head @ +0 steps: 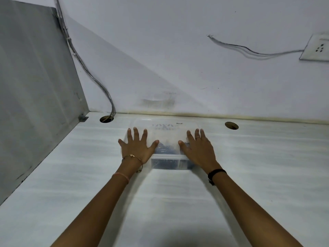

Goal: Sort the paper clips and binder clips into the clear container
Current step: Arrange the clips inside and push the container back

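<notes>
From the head camera we see the clear container (164, 138) on the white table (249, 166), close to the back wall, long axis running left to right. Our left hand (138, 145) and right hand (197, 145) lie flat and spread on its lid, gripping nothing, one toward each end, about equally near. Dark clips (165, 148) show through the plastic between our thumbs. We judge the lid is being pressed shut.
</notes>
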